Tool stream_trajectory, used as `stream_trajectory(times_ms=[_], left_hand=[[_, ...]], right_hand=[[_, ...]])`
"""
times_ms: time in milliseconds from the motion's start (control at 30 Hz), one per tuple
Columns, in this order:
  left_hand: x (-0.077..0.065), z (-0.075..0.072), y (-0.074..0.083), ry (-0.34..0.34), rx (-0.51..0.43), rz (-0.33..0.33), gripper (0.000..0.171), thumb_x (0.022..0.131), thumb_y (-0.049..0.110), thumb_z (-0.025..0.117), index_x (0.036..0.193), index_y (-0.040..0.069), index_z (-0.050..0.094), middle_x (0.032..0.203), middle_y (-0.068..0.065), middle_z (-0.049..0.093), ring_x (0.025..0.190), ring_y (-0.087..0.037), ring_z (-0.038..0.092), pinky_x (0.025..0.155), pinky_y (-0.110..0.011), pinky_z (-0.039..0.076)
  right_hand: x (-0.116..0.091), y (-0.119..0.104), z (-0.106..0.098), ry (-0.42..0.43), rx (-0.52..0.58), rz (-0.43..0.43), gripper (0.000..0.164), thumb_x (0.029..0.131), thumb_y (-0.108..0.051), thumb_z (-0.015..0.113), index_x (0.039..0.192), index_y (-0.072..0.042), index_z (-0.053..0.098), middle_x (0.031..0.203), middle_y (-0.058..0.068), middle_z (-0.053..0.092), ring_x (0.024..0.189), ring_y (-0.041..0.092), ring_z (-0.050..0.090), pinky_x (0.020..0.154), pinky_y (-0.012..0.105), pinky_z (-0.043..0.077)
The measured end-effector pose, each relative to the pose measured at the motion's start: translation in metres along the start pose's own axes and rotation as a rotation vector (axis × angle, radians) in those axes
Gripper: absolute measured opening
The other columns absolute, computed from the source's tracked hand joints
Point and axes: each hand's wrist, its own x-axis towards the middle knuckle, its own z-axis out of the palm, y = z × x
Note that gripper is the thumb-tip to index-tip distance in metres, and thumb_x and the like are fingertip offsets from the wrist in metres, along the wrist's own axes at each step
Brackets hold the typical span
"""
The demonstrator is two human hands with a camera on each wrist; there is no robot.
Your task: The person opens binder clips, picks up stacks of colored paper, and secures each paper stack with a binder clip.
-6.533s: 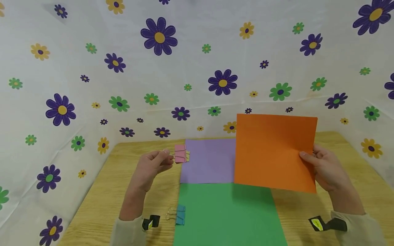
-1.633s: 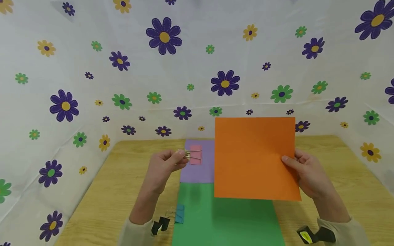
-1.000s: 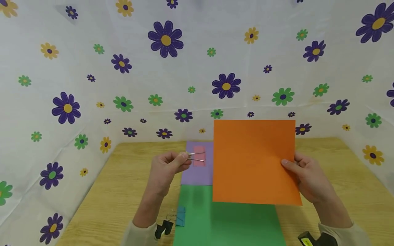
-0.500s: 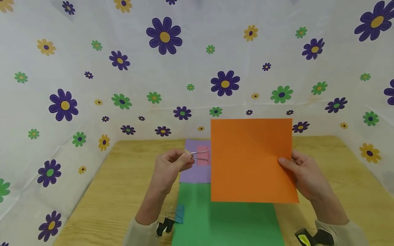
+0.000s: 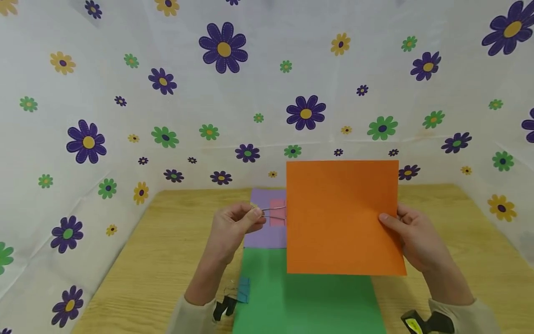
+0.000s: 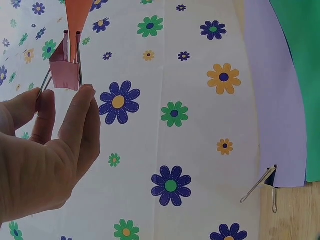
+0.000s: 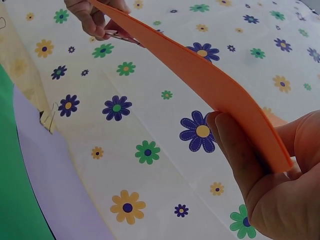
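My left hand (image 5: 233,229) pinches the wire handles of a pink binder clip (image 5: 277,219) between thumb and fingers. In the left wrist view the clip (image 6: 65,74) is spread, and the left edge of the orange paper (image 6: 78,17) stands between its jaws. My right hand (image 5: 417,236) holds the orange paper (image 5: 342,218) by its right edge, thumb in front and fingers behind. The right wrist view shows the orange paper (image 7: 215,90) slightly bowed, in the grip of my right hand (image 7: 280,200). In the head view the paper hides part of the clip.
Purple paper (image 5: 255,239) and green paper (image 5: 267,297) lie on the wooden table (image 5: 167,241) below. A blue binder clip (image 5: 244,290) sits on the green paper's left edge. A yellow binder clip (image 7: 47,120) is on the purple paper's edge. Flowered cloth (image 5: 267,83) surrounds the table.
The orange paper has moved left and my left hand right with the pink clip, whose jaws my fingers have spread. Clip and paper edge now meet; in the last half second little moved.
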Motion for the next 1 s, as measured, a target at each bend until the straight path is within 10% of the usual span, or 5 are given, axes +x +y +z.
stream_trajectory(times_ms=[1000], left_hand=[[-0.001, 0.004, -0.001, 0.009, 0.003, -0.058, 0.016, 0.093, 0.001, 0.065, 0.099, -0.014, 0.064, 0.088, -0.016, 0.070, 0.079, -0.021, 0.071, 0.079, -0.036, 0.060]], right_hand=[[-0.002, 0.006, 0.014, -0.023, 0.013, 0.010, 0.032, 0.104, -0.004, 0.047, 0.130, -0.019, 0.061, 0.115, 0.000, 0.067, 0.097, 0.016, 0.069, 0.079, 0.032, 0.060]])
